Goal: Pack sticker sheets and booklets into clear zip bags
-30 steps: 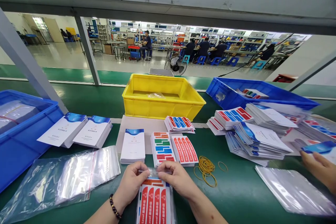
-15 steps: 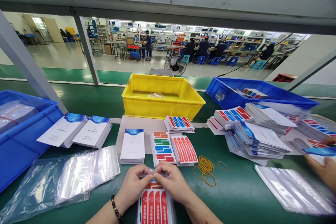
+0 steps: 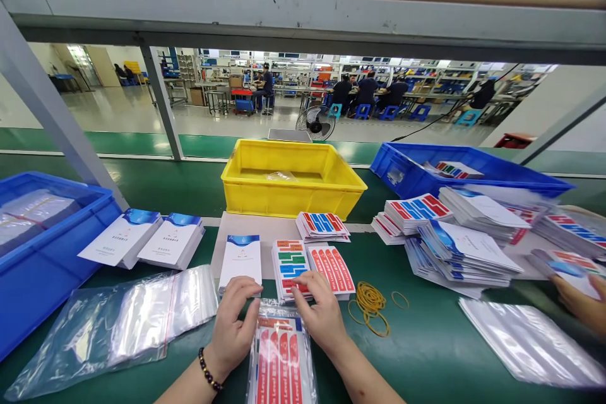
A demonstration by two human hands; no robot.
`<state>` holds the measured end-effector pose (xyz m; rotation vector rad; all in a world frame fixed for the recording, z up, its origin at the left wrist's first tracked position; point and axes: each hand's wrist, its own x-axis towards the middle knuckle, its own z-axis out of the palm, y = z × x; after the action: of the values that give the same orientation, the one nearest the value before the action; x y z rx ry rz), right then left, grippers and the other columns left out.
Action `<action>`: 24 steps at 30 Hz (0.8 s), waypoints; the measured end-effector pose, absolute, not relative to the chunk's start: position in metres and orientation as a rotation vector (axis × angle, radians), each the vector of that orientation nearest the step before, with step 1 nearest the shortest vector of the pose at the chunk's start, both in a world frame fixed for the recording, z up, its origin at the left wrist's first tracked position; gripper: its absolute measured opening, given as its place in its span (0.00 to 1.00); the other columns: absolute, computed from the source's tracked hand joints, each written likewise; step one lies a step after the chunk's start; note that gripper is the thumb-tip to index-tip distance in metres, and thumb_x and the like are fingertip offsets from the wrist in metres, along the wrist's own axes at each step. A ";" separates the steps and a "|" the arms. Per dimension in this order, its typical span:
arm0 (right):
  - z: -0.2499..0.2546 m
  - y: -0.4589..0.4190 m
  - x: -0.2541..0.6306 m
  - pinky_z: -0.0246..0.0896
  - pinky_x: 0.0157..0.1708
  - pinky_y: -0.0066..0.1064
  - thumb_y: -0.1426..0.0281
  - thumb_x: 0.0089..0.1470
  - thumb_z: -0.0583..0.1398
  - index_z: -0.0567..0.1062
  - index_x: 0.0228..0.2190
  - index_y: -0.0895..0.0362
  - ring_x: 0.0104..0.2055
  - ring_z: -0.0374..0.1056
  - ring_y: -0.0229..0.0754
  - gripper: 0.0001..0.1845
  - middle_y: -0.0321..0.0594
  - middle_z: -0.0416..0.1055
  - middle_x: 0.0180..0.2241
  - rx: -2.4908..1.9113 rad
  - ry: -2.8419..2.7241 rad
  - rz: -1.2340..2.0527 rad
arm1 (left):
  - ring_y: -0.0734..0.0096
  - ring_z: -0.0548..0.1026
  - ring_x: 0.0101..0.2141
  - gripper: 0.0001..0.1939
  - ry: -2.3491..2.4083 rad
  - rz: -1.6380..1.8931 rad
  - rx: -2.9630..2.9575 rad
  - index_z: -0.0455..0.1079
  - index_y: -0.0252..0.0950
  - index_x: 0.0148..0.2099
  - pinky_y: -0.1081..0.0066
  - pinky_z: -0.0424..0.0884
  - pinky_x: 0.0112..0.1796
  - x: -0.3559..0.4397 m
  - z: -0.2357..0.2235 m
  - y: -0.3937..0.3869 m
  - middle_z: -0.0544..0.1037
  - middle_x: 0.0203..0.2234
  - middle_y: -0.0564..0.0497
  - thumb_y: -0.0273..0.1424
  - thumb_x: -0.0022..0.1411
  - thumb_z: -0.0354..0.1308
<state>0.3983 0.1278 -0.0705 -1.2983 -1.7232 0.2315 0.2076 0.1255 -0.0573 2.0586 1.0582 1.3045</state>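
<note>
A clear plastic bag (image 3: 265,310) lies flat on the green bench in front of me, with red-and-white label sheets (image 3: 279,363) inside. My left hand (image 3: 235,315) is at the bag's upper left, fingers apart and holding nothing, its fingertips over the near edge of a stack of white-and-blue booklets (image 3: 240,259). On the other side, my right hand (image 3: 322,309) is open too, its fingertips over the near end of a stack of multicoloured label sheets (image 3: 290,259). Beside that sits a stack of red label sheets (image 3: 332,268).
Rubber bands (image 3: 370,303) lie right of my hands. Clear bags (image 3: 146,315) and booklet stacks (image 3: 173,240) are left, near a blue bin (image 3: 52,252). A yellow bin (image 3: 293,196) stands behind. A co-worker's hand (image 3: 580,303) holds printed sheets at the right.
Both hands have let go of the bag's top edge, where they were pinching together, and moved apart and slightly forward. The camera view has tilted up slightly.
</note>
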 end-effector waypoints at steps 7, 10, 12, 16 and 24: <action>-0.071 0.128 0.401 0.59 0.35 0.35 0.72 0.53 0.53 0.70 0.30 0.57 0.35 0.63 0.43 0.06 0.43 0.67 0.31 -1.257 -1.723 0.193 | 0.66 0.69 0.32 0.14 1.433 0.686 2.179 0.65 0.36 0.33 0.69 0.63 0.33 0.170 -0.024 0.127 0.71 0.29 0.46 0.33 0.62 0.39; -0.070 0.128 0.401 0.59 0.34 0.35 0.72 0.53 0.53 0.70 0.29 0.56 0.34 0.63 0.43 0.06 0.42 0.67 0.29 -1.220 -1.733 0.222 | 0.64 0.69 0.29 0.16 1.812 0.405 2.069 0.63 0.36 0.27 0.69 0.59 0.29 0.142 -0.026 0.136 0.72 0.26 0.46 0.36 0.61 0.39; -0.070 0.128 0.400 0.59 0.34 0.35 0.72 0.53 0.53 0.70 0.28 0.56 0.34 0.63 0.43 0.06 0.42 0.68 0.28 -1.202 -1.741 0.232 | 0.61 0.69 0.27 0.16 1.987 0.192 1.967 0.62 0.36 0.25 0.69 0.56 0.26 0.125 -0.031 0.142 0.72 0.24 0.45 0.40 0.58 0.43; -0.069 0.128 0.399 0.58 0.33 0.34 0.72 0.54 0.52 0.69 0.27 0.57 0.33 0.63 0.42 0.07 0.42 0.68 0.28 -1.190 -1.762 0.242 | 0.60 0.70 0.28 0.11 1.983 0.055 1.857 0.62 0.35 0.26 0.71 0.54 0.25 0.103 -0.044 0.149 0.73 0.25 0.45 0.39 0.52 0.50; -0.068 0.125 0.395 0.58 0.32 0.34 0.72 0.54 0.52 0.69 0.27 0.57 0.33 0.63 0.42 0.07 0.42 0.68 0.27 -1.180 -1.755 0.335 | 0.64 0.68 0.27 0.12 1.876 0.185 1.853 0.61 0.35 0.24 0.72 0.54 0.27 0.100 -0.036 0.147 0.71 0.23 0.48 0.32 0.55 0.43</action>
<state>0.3954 0.1246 -0.0683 -1.1799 -1.7549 0.3348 0.0997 0.1472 -0.0362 1.8532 1.8764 0.1851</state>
